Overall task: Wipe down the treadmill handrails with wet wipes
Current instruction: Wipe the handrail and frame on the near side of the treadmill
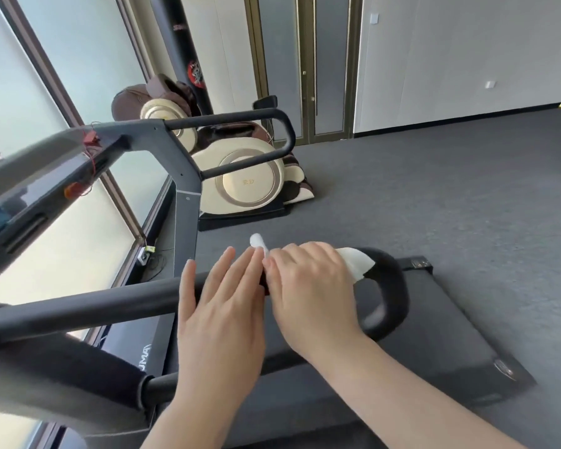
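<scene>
Item: near handrail, black padded bar running from the left of the view to a rounded loop end at the right. Status: wiping in progress.

Item: wet wipe, white, draped over the top of the near handrail just short of the loop. One corner shows to the right of the right hand; a bunched end sticks up between the two hands.

Item: right hand. Fingers curled over the bar with the wet wipe underneath, pressing it round the padding.

Item: left hand. Fingers straight and spread, laid flat on the near handrail just beside the right hand, its fingertips touching the bunched end of the wipe. It grips nothing.

Item: far handrail, matching black bar with loop end on the other side of the treadmill. No hand or wipe on it.

Item: treadmill deck, dark, below the near handrail.

Progress, as judged: the wipe sits at the loop end of the near bar, so one rail is under way. No damp sheen or streaks can be made out, so which stretches are already clean cannot be told. The far handrail appears left to do.
</scene>
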The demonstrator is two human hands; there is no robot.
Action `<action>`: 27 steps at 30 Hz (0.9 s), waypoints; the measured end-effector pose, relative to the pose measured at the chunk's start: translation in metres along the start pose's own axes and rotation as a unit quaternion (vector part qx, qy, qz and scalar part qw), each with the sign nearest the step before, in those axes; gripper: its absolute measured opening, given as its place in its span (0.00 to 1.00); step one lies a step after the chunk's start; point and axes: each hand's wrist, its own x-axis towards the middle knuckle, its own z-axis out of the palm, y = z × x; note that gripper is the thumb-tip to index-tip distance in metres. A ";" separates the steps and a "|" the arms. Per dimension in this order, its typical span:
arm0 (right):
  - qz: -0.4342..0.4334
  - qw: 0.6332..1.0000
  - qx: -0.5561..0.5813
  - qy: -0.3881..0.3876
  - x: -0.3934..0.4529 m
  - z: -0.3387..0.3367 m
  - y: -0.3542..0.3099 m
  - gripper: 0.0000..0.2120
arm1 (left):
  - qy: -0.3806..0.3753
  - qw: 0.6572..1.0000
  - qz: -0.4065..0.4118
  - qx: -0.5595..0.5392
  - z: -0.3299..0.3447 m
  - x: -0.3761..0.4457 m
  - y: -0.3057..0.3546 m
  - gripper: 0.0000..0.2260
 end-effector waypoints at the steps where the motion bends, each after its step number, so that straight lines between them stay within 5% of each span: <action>1: -0.023 1.000 -0.004 -0.002 0.000 0.004 -0.004 0.21 | 0.001 1.000 -0.007 0.000 -0.004 -0.003 -0.009 0.18; 7: 0.083 0.995 -0.030 0.054 -0.011 0.002 0.001 0.21 | -0.018 1.000 -0.010 -0.023 -0.020 -0.012 -0.055 0.20; 10: 0.006 0.998 -0.030 0.058 -0.002 0.031 -0.076 0.15 | -0.017 0.998 -0.007 -0.060 -0.021 -0.011 -0.066 0.20; 13: -0.058 0.997 -0.013 0.040 -0.002 0.035 -0.076 0.18 | -0.014 0.998 -0.026 -0.053 -0.033 -0.015 -0.095 0.18; 19: 0.167 0.977 -0.077 0.108 -0.006 0.009 -0.023 0.17 | -0.012 0.994 -0.105 0.007 -0.055 -0.031 -0.146 0.20; 21: 0.129 0.985 -0.059 0.098 -0.005 0.028 -0.079 0.16 | -0.018 0.992 -0.124 0.033 -0.058 -0.035 -0.153 0.21; 24: -0.043 0.999 0.012 0.016 -0.025 0.054 -0.157 0.18 | -0.012 0.985 -0.146 0.091 -0.068 -0.041 -0.169 0.22; 27: -0.059 0.998 0.013 -0.006 -0.018 0.047 -0.128 0.18 | -0.021 0.979 -0.156 0.132 -0.084 -0.045 -0.197 0.21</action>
